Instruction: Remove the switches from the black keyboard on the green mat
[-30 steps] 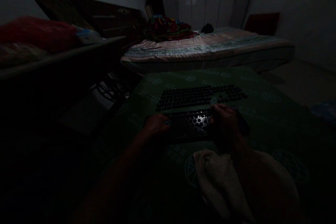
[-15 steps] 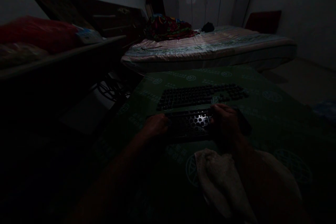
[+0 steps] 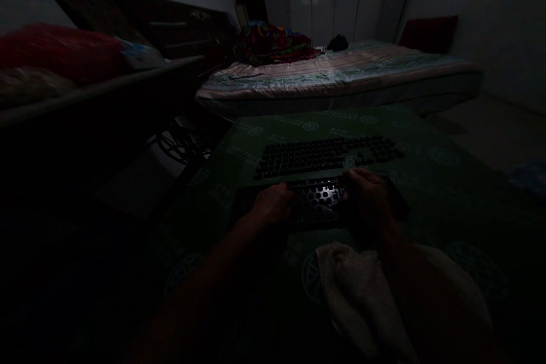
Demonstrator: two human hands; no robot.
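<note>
A dark keyboard base (image 3: 318, 213) with its keycaps off lies on a green printed tabletop (image 3: 273, 125); light glints off its perforated plate. My left hand (image 3: 273, 203) is closed over the left-middle part of the base; anything in its fingers is lost in the dark. Over the right part, my right hand (image 3: 365, 186) is closed, with fingertips at the far edge, and seems to grip the base. Just beyond the base, loose black keycaps (image 3: 307, 156) are laid out in keyboard order. A pale crumpled cloth (image 3: 356, 278) lies nearer, partly under my right forearm.
The room is very dim. Behind the table stands a bed (image 3: 341, 77) with a patterned bundle (image 3: 273, 42) on it. On the left, a shelf-like ledge (image 3: 170, 65) carries a red plastic bag (image 3: 60, 54). A red panel (image 3: 430, 34) leans at the back right.
My left hand has moved right along the keyboard base, from its left end towards the middle. My right hand, the keycaps and the cloth stay where they were.
</note>
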